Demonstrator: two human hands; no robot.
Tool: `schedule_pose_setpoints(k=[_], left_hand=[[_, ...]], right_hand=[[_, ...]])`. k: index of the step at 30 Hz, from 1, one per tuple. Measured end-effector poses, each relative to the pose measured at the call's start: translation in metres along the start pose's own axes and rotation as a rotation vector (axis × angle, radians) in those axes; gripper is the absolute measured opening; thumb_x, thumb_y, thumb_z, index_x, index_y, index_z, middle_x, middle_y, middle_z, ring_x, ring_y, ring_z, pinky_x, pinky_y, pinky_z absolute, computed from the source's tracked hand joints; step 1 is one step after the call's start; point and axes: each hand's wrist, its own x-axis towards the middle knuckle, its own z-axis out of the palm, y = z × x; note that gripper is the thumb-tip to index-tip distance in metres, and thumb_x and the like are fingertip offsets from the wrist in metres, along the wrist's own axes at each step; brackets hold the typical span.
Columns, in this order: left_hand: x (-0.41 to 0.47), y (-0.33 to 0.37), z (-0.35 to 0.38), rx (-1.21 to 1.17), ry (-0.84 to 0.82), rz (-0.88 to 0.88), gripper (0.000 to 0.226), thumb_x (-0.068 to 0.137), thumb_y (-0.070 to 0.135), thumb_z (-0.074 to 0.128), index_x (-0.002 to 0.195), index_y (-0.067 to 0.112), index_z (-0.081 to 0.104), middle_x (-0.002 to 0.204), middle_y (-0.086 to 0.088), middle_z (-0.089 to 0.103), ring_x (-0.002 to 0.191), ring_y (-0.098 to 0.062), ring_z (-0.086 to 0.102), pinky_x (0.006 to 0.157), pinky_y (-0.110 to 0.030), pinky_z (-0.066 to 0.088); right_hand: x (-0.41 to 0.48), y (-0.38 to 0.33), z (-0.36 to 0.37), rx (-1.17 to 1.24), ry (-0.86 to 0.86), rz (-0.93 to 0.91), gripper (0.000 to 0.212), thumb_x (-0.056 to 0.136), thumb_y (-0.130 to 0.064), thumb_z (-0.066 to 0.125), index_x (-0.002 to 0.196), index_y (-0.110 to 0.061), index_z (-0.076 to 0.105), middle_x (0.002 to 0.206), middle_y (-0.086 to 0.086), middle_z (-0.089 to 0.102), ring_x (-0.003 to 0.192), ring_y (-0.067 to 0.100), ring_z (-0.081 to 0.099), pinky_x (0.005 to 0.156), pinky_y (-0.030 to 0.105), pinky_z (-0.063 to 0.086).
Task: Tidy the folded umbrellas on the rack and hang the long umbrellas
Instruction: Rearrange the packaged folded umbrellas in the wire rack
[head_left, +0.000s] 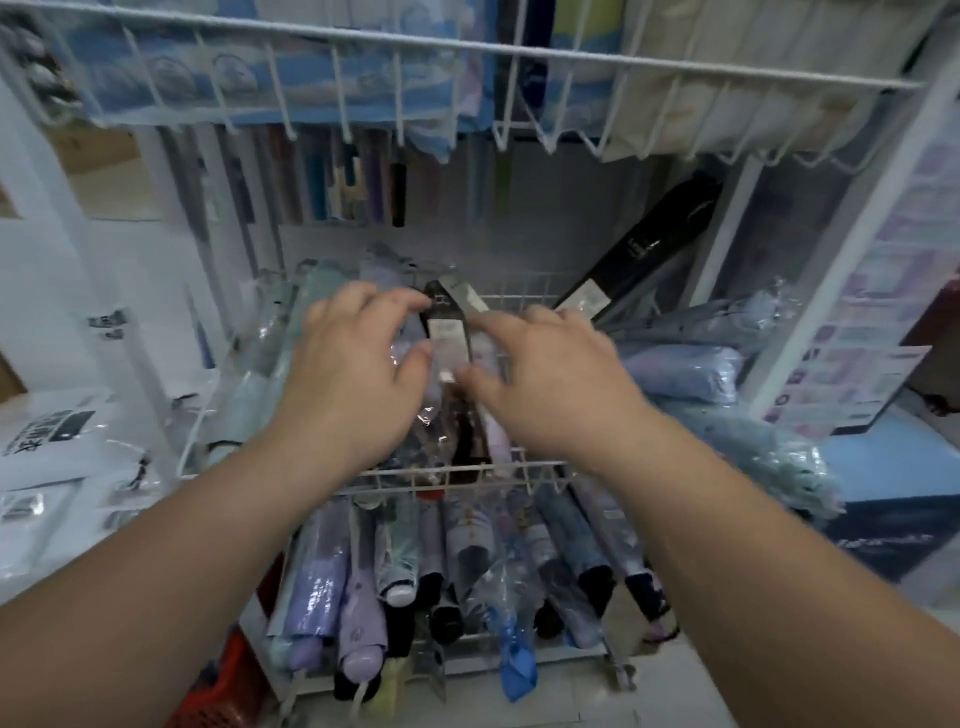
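Both hands reach into the middle white wire basket (457, 475) of the rack. My left hand (353, 374) curls over a lilac folded umbrella in clear wrap (415, 332), thumb against its side. My right hand (545, 379) lies beside it with fingers spread over the wrapped umbrellas. Between the hands lies a black folded umbrella with a paper tag (449, 325). Pale green wrapped umbrellas (270, 353) fill the basket's left side. A long black umbrella (644, 249) leans at the back right.
The lower basket holds several purple, blue and black folded umbrellas (441, 561). Blue folded umbrellas (691, 374) pile at the right. An upper wire basket (467, 52) hangs overhead. Long umbrellas (337, 182) hang behind. White bags (52, 431) lie left; an orange crate (228, 686) sits below.
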Motion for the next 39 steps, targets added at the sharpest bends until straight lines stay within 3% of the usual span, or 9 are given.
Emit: schedule_pose_setpoints(k=[6, 9, 14, 19, 22, 25, 31, 35, 39], left_hand=[[-0.003, 0.083, 0.053, -0.307, -0.482, -0.091, 0.036, 0.096, 0.05, 0.054, 0.132, 0.044, 0.051, 0.098, 0.005, 0.064, 0.089, -0.017, 0.063, 0.079, -0.035, 0.051], [-0.002, 0.102, 0.085, -0.345, -0.594, -0.133, 0.044, 0.096, 0.057, 0.05, 0.139, 0.046, 0.046, 0.115, 0.0, 0.066, 0.095, -0.017, 0.064, 0.081, -0.033, 0.052], [0.005, 0.112, 0.106, -0.361, -0.682, -0.229, 0.073, 0.08, 0.078, 0.046, 0.145, 0.046, 0.043, 0.151, 0.004, 0.05, 0.13, -0.02, 0.054, 0.108, -0.04, 0.045], [0.009, 0.129, 0.107, -0.422, -0.815, -0.3, 0.087, 0.076, 0.074, 0.063, 0.149, 0.031, 0.043, 0.143, 0.008, 0.053, 0.114, -0.015, 0.062, 0.094, -0.034, 0.052], [0.008, 0.137, 0.106, -0.555, -0.844, -0.448, 0.075, 0.081, 0.048, 0.075, 0.146, 0.025, 0.044, 0.111, -0.003, 0.068, 0.083, -0.026, 0.073, 0.067, -0.041, 0.06], [0.004, 0.138, 0.101, -0.629, -0.856, -0.535, 0.06, 0.086, 0.029, 0.071, 0.14, 0.028, 0.045, 0.091, -0.011, 0.071, 0.047, -0.026, 0.065, 0.039, -0.023, 0.043], [0.005, 0.123, 0.09, -0.709, -0.717, -0.606, 0.03, 0.083, 0.017, 0.071, 0.11, 0.028, 0.066, 0.114, -0.007, 0.066, 0.079, -0.019, 0.062, 0.053, -0.027, 0.052], [0.004, 0.108, 0.078, -0.77, -0.634, -0.666, 0.034, 0.08, 0.012, 0.07, 0.111, 0.028, 0.07, 0.106, -0.006, 0.07, 0.077, -0.021, 0.061, 0.064, -0.028, 0.05], [-0.003, 0.09, 0.059, -0.81, -0.589, -0.686, 0.035, 0.076, 0.011, 0.071, 0.106, 0.029, 0.073, 0.105, -0.007, 0.071, 0.071, -0.023, 0.061, 0.059, -0.026, 0.047]], right_hand=[[-0.009, 0.102, -0.054, -0.245, -0.208, 0.11, 0.063, 0.085, -0.073, 0.044, 0.141, -0.046, 0.048, 0.135, 0.009, 0.055, 0.128, 0.036, 0.044, 0.108, 0.043, 0.037], [-0.024, 0.13, -0.054, -0.243, -0.239, 0.048, 0.058, 0.085, -0.065, 0.046, 0.134, -0.035, 0.06, 0.126, 0.007, 0.062, 0.125, 0.028, 0.051, 0.107, 0.036, 0.037], [-0.046, 0.151, -0.054, -0.113, 0.015, 0.093, 0.034, 0.09, -0.046, 0.065, 0.118, -0.029, 0.071, 0.109, 0.003, 0.062, 0.106, 0.024, 0.06, 0.09, 0.036, 0.049], [-0.056, 0.159, -0.054, -0.074, -0.241, 0.252, 0.048, 0.085, -0.063, 0.062, 0.126, -0.038, 0.064, 0.124, -0.002, 0.065, 0.109, 0.02, 0.062, 0.087, 0.033, 0.05], [-0.056, 0.158, -0.054, 0.104, -0.388, 0.316, 0.054, 0.083, -0.058, 0.068, 0.134, -0.04, 0.058, 0.134, -0.001, 0.058, 0.106, 0.018, 0.06, 0.081, 0.029, 0.048], [-0.056, 0.152, -0.048, 0.156, -0.395, 0.33, 0.052, 0.083, -0.041, 0.071, 0.133, -0.038, 0.059, 0.131, 0.0, 0.059, 0.089, 0.016, 0.058, 0.073, 0.025, 0.046], [-0.056, 0.135, -0.04, 0.311, -0.207, 0.3, 0.043, 0.088, -0.023, 0.061, 0.13, -0.028, 0.066, 0.129, 0.001, 0.062, 0.078, 0.014, 0.056, 0.059, 0.021, 0.041], [-0.054, 0.129, -0.038, 0.635, -0.08, 0.421, 0.043, 0.086, -0.013, 0.064, 0.128, -0.022, 0.067, 0.097, -0.003, 0.068, 0.07, 0.014, 0.065, 0.056, 0.022, 0.049], [-0.059, 0.122, -0.032, 0.911, -0.036, 0.571, 0.04, 0.084, -0.014, 0.069, 0.122, -0.028, 0.07, 0.105, 0.0, 0.073, 0.09, 0.019, 0.069, 0.063, 0.027, 0.05]])
